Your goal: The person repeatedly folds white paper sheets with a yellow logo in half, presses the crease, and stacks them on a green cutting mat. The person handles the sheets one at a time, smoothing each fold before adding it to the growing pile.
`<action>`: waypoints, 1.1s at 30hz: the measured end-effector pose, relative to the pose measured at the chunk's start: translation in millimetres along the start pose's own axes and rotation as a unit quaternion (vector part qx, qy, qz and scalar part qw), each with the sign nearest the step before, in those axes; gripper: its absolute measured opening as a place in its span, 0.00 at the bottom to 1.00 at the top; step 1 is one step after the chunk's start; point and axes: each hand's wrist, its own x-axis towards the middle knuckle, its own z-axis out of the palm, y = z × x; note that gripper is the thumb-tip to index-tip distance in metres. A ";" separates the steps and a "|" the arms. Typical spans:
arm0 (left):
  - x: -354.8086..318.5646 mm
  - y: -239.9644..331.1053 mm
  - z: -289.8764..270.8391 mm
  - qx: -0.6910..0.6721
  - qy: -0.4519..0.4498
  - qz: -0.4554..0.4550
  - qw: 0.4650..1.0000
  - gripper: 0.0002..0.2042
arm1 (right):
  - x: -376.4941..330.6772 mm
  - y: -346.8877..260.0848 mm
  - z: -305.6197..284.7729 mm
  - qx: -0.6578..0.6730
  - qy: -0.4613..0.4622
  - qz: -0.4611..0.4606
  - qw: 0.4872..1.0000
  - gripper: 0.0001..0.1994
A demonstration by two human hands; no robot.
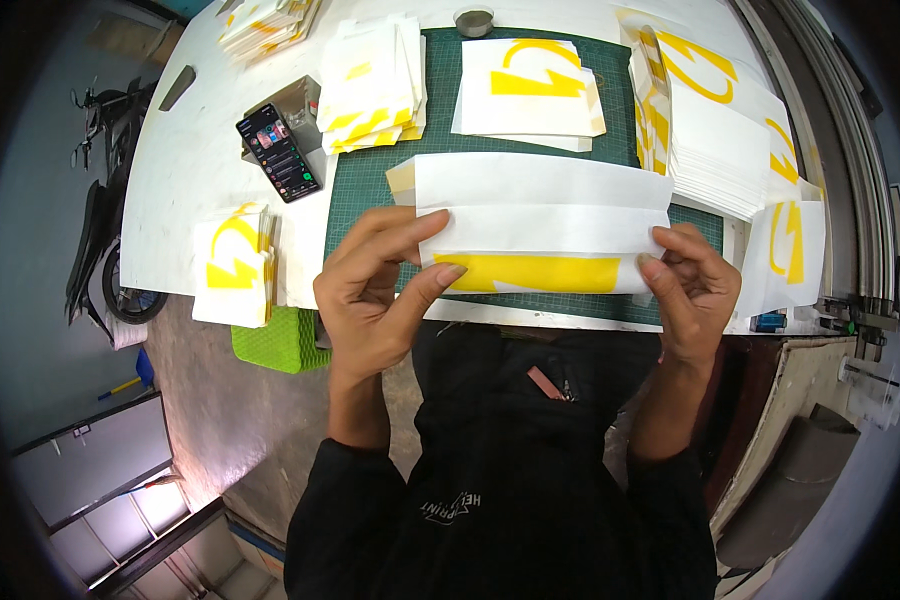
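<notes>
Above the desk (180, 190) mat (370, 180), my left hand (375, 295) and right hand (695, 285) each pinch one end of the sheet (540, 225).

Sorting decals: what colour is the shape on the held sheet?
Yellow on the white sheet, clearest in the head view.

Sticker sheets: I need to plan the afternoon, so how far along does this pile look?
Looks midway. Several stacks of yellow-and-white sheets already sit around the green cutting mat. In hand: the left hand and right hand pinch one white sheet with a yellow strip. A tall stack on the right may remain; I cannot tell.
</notes>
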 end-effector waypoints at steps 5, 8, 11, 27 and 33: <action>1.1 -1.1 -1.3 0.009 -0.010 0.009 1.000 0.22 | -0.2 2.1 3.1 0.015 0.005 0.003 1.000 0.14; -0.1 -5.4 -1.8 0.004 -0.005 0.009 1.000 0.21 | 0.2 3.8 3.0 0.021 -0.001 0.003 1.000 0.14; -1.0 -9.2 -4.8 0.014 -0.019 0.029 0.999 0.22 | -0.5 4.2 2.8 0.022 -0.002 0.003 1.000 0.13; -5.1 -7.1 -4.4 -0.022 -0.048 0.012 0.999 0.30 | -3.0 10.4 -7.5 0.074 -0.059 -0.019 0.995 0.20; -8.2 -7.2 -4.3 -0.029 -0.057 -0.007 0.998 0.29 | -3.8 -4.0 1.5 0.130 -0.062 0.049 0.988 0.26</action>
